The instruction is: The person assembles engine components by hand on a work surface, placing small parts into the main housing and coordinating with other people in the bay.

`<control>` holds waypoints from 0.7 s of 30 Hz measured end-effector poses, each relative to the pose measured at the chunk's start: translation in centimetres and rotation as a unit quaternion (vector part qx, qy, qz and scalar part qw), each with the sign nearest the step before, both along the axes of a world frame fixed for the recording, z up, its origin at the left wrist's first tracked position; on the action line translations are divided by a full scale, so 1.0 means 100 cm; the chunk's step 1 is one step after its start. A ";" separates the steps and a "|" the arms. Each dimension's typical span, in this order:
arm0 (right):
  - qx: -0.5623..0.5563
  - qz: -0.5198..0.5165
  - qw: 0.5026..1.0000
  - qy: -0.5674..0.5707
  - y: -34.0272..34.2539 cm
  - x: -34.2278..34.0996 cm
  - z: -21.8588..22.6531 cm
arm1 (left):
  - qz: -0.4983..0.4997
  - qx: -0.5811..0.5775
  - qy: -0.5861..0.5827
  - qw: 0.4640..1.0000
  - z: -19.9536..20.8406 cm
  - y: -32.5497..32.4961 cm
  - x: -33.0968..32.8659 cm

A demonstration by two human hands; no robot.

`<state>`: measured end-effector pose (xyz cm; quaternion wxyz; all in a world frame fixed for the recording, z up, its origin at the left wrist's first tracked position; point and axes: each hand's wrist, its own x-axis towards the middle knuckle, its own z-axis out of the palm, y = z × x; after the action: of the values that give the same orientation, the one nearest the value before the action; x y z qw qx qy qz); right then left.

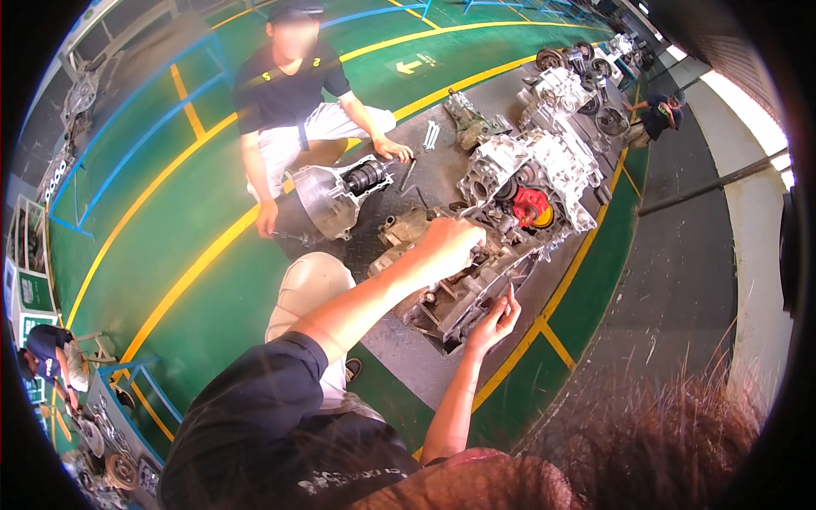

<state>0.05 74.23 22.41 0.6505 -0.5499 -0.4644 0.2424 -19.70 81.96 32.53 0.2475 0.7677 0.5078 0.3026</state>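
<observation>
My left hand [450, 248] reaches over a dirty metal gearbox housing [450, 313] on the dark plate. Its fingers are curled closed, and whatever they hold is hidden beneath them. Beside the near right edge of that housing is my right hand [495, 325], palm turned up, with its fingers loosely bent and apart. I make out nothing in it. Just beyond my left hand stands a large silver transmission assembly [535, 161]; a red part [530, 206] and a yellow part [542, 218] show in its opening.
Across from me a co-worker [285, 93] squats beside a bell-shaped housing [319, 200] with a dark shaft. Several wrenches [432, 134] and a dark bar tool [409, 174] lie on the plate. More gearbox parts [557, 89] stand farther back. Another person [659, 117] crouches at far right.
</observation>
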 end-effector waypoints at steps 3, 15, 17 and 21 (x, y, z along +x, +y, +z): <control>0.018 0.011 1.000 -0.002 0.000 0.003 -0.001 | 0.004 -0.037 0.030 0.999 0.006 -0.001 0.000; 0.011 0.028 1.000 0.003 -0.001 0.004 -0.001 | 0.045 0.009 0.027 0.999 -0.009 -0.009 0.005; 0.006 0.017 1.000 0.008 -0.002 0.000 -0.002 | 0.031 0.004 0.043 0.999 -0.014 -0.010 0.004; 0.021 0.032 0.999 0.017 -0.001 0.002 -0.002 | 0.031 -0.001 0.020 0.999 -0.010 -0.008 0.004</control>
<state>0.25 74.13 22.24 0.6616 -0.5171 -0.4752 0.2628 -19.31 81.13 31.57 0.2289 0.7571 0.5366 0.2942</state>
